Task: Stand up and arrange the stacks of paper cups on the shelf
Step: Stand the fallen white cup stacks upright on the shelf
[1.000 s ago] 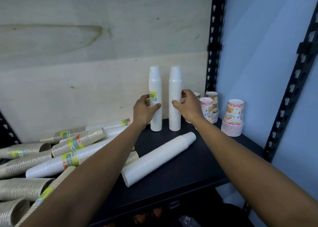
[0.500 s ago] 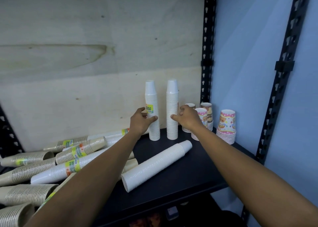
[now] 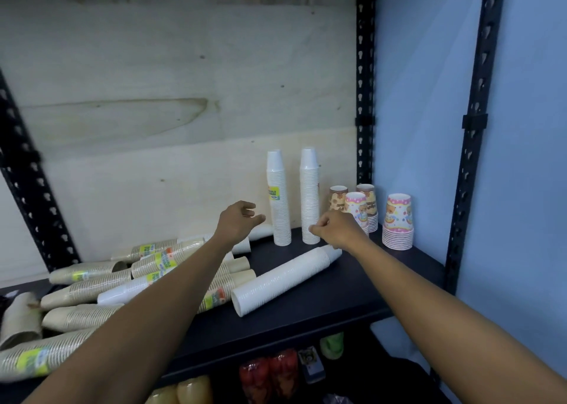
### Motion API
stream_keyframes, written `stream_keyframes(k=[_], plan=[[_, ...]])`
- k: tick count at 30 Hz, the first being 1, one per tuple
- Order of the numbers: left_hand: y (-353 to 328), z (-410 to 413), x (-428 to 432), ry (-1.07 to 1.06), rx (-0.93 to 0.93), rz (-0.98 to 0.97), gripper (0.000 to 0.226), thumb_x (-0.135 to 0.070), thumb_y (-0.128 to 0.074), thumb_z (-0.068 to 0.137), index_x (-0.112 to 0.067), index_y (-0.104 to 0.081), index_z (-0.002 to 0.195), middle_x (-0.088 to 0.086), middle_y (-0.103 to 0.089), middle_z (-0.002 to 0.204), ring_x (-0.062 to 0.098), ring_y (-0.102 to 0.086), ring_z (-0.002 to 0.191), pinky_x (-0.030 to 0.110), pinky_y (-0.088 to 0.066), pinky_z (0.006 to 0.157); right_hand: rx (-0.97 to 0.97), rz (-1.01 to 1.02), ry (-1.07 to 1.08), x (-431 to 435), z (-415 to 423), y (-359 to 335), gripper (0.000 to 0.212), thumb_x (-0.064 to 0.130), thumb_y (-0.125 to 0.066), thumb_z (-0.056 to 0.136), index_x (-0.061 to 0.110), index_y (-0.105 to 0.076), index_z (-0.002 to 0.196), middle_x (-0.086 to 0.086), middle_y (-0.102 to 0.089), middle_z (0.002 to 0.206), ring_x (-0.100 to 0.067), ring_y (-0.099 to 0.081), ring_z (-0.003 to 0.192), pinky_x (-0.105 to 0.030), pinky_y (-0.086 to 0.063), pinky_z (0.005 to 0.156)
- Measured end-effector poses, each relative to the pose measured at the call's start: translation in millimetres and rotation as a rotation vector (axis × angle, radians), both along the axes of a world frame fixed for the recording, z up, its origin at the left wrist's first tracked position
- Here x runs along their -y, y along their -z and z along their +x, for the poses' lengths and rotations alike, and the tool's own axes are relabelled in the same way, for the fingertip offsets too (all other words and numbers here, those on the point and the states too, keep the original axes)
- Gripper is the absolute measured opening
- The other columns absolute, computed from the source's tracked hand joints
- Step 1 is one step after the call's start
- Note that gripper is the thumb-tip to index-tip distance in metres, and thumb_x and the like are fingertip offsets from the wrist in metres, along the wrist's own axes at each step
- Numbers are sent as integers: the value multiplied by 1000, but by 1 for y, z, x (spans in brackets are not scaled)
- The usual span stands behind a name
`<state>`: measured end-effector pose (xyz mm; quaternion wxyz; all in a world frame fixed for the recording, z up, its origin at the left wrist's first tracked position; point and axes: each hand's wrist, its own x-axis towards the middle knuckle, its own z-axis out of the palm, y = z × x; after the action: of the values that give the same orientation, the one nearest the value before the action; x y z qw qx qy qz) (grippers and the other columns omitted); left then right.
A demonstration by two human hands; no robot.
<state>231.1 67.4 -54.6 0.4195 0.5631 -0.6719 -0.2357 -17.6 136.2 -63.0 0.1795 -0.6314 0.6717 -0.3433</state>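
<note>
White cup stacks [image 3: 282, 198] stand near the shelf's [image 3: 352, 293] back edge; left hand [image 3: 237, 221] spread, right hand [image 3: 337, 230] loosely curled, both empty

The left forearm [image 3: 159, 296] hides parts of the lying brown cup stacks [image 3: 92, 287], the picture's left edge cuts the nearest labelled stack [image 3: 33, 362], and its label print is unreadable.
</note>
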Motion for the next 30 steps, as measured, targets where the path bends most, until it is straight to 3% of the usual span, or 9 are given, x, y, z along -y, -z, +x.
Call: stream_keyframes(k=[2,6,11,16,20,23,26,30], plan=[[0,12,-9,-6,59,-6,41,-31,-83,82,-17,-68,118,4,-71,110,22,-68,102,38,-52,101,-9,45,-11,-9,2,6,38,38,-68,89,1,-71,99,-14,-74,99,-21,-67,71,-32,-57,63],[0,37,-30,-43,284,-19,38,-31,-78,86,-14,-70,119,5,-72,114,21,-65,107,30,-47,97,11,122,-44,-28,10,13,32,39,-66,89,9,-69,101,-11,-74,93,-29,-75,77,-45,-64,69],[2,68,-59,-55,495,-9,40,-34,-75,90,-14,-69,124,4,-70,119,22,-63,112,27,-43,93,108,150,-88,-41,22,28,26,42,-62,91,24,-62,110,-10,-75,82,-24,-76,74,-40,-65,66],[3,95,-78,-32,772,44,38,-31,-71,93,-15,-69,128,6,-69,128,24,-63,118,30,-43,98,168,178,-130,-56,39,35,32,46,-56,97,19,-63,110,-17,-75,83,-32,-76,79,-45,-64,70],[4,105,-70,-21,958,101,48,-29,-69,95,-13,-60,139,7,-63,138,27,-58,125,33,-43,104,204,182,-94,-50,44,46,36,51,-57,95,23,-60,119,-15,-74,79,-25,-73,64,-38,-64,63],[4,110,-60,6,1022,79,42,-22,-65,97,-16,-62,138,6,-65,135,27,-58,124,34,-44,104,223,165,-62,-48,43,48,36,53,-58,93,25,-61,117,-14,-75,79,-23,-73,65,-31,-62,57],[4,118,-48,18,1013,33,39,-8,-62,95,-19,-68,132,2,-70,126,23,-61,116,35,-48,100,267,178,-42,-44,45,48,40,56,-61,91,25,-61,116,-15,-74,83,-26,-76,74,-34,-63,58],[4,130,-47,29,1190,47,44,-22,-72,90,-30,-64,132,2,-63,128,26,-62,114,36,-51,92,324,159,-11,-31,49,54,44,62,-67,84,28,-62,113,-15,-72,87,-25,-75,70,-33,-61,53]])
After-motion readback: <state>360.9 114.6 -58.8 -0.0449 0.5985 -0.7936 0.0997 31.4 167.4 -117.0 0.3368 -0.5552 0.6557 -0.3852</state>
